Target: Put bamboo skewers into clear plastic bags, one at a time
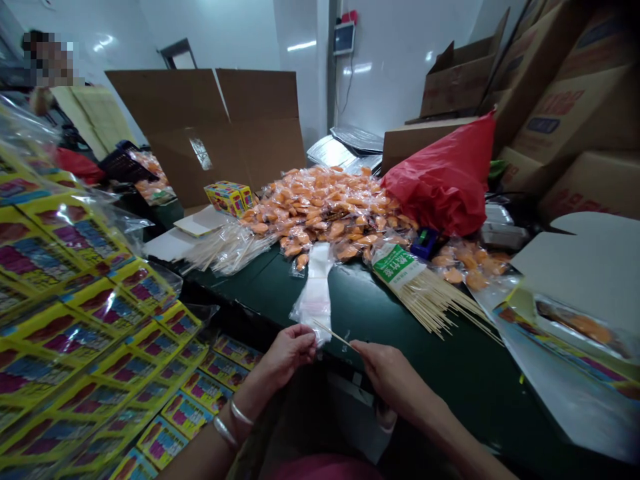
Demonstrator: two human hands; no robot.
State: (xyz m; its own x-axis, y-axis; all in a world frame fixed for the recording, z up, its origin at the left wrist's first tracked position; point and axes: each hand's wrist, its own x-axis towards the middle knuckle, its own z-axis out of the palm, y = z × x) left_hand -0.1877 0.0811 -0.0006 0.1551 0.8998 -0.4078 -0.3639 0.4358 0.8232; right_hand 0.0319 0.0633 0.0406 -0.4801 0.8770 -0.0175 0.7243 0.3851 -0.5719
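A stack of clear plastic bags (318, 287) lies on the dark green table, its near end at the front edge. My left hand (296, 347) is closed on the near end of the bags. A thin wooden stick (334, 333) is pinched in my right hand (383, 367), its far tip over the bags beside my left fingers. Right of the bags, a pack of bamboo sticks (425, 297) with a green and white label lies fanned out. Behind is a large heap of wrapped orange pieces (325, 207). More wrapped sticks (230, 247) lie to the left.
Yellow printed boxes in clear plastic (100, 333) are stacked at the left. A red bag (445, 173) stands behind the table's right part. Cardboard cartons (565, 113) rise at the right. A white sheet (555, 373) carries a flat box. Another person (90, 120) is at the back left.
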